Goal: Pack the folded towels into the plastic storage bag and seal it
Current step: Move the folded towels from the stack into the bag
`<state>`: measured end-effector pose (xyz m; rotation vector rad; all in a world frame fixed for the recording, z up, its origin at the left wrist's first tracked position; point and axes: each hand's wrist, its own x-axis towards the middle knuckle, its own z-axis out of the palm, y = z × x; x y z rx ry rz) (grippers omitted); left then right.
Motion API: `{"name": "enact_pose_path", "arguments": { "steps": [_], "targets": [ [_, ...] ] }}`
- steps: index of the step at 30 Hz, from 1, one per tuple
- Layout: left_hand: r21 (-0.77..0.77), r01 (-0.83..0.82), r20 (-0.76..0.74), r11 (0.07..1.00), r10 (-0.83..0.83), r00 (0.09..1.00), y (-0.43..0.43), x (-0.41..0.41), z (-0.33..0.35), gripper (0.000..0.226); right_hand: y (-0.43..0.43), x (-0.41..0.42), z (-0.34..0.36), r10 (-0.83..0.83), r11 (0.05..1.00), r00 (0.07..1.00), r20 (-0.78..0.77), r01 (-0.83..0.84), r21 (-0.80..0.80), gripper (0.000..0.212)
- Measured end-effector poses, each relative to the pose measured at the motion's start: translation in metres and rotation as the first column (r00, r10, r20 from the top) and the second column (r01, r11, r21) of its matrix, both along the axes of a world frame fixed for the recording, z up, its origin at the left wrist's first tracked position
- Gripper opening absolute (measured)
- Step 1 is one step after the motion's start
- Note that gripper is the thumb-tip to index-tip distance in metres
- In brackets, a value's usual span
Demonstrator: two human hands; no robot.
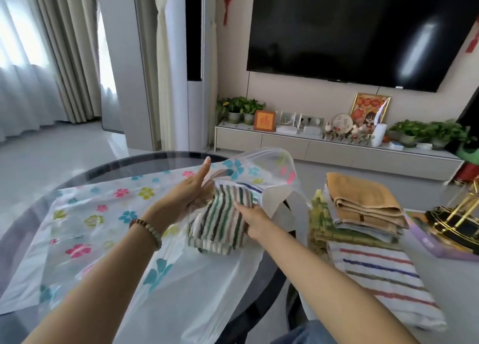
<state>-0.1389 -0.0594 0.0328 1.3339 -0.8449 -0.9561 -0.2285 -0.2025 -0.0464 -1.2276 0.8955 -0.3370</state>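
A clear plastic storage bag [103, 214] printed with coloured flowers lies spread across the round glass table [31, 208], its mouth lifted at the right. My left hand [189, 190] holds up the bag's upper edge. My right hand [252, 220] grips a folded towel [220, 224] with green, brown and white stripes, which lies partly inside the bag's mouth. To the right a stack of folded towels [363, 214] waits, an orange one [363, 195] on top, and a white towel with coloured stripes [383, 276] lies in front of it.
A gold wire stand [456, 219] sits on a purple box [435, 245] at the far right. Beyond the table stand a low TV cabinet [337, 149] with plants and ornaments, and a wall-mounted television [363, 32]. Curtains hang at the left.
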Motion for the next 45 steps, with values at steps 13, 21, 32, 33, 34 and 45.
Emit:
{"name": "enact_pose_path", "arguments": {
  "steps": [13, 21, 32, 33, 34, 45],
  "targets": [
    [0.036, -0.054, -0.066, 0.998, 0.057, 0.996, 0.007, 0.001, 0.01, 0.056, -0.017, -0.011, -0.072, 0.218, 0.305, 0.527, -0.821, -0.836, -0.456, 0.065],
    [0.044, -0.105, -0.058, 0.993, 0.108, 0.992, 0.009, 0.006, 0.002, 0.047, -0.044, 0.067, -0.071, 0.083, 0.455, 0.612, -0.787, -0.726, -0.516, 0.058],
    [0.057, -0.051, 0.016, 0.997, 0.05, 0.999, -0.009, 0.001, -0.01, 0.054, -0.04, -0.009, 0.014, 0.609, 0.434, 0.61, -0.507, -0.792, -0.431, 0.046],
    [0.044, -0.023, 0.018, 0.999, 0.022, 1.0, -0.012, -0.004, -0.012, 0.05, -0.042, -0.036, 0.027, 0.713, 0.442, 0.545, -0.441, -0.838, -0.321, 0.044],
    [0.027, 0.005, 0.019, 1.0, -0.006, 1.0, -0.015, -0.007, -0.015, 0.046, -0.046, -0.062, 0.039, 0.779, 0.445, 0.499, -0.38, -0.867, -0.224, 0.043],
    [0.013, 0.042, -0.036, 0.999, -0.041, 0.998, -0.042, -0.043, -0.048, 0.048, -0.153, -0.259, 0.049, 0.267, 0.591, 0.543, -0.796, -0.745, -0.31, 0.054]
  ]
}}
